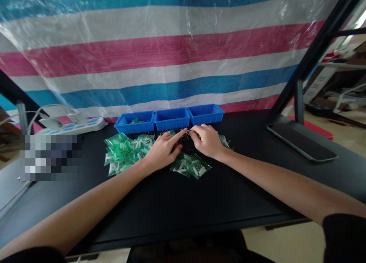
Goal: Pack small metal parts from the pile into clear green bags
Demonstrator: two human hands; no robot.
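My left hand (164, 148) reaches over a pile of small dark metal pieces, perhaps screws (187, 142). Its index finger stretches toward the pile and its thumb stands apart. Across from it, my right hand (208, 140) has its fingers bent and drawn together at the pile's top edge; whatever its fingertips hold is too small to make out. Just below both hands lies a clear green bag of small white and metal pieces (190, 165). A heap of similar green bags (122, 153) touches the left side of my left hand.
Three blue bins stand in a row behind my hands: left (134, 121), middle (172, 118) and right (205, 113). A power strip (94, 124) with plugs sits at the back left. A phone (300, 141) lies at the right. A striped plastic sheet (160, 53) hangs behind the black table (160, 213).
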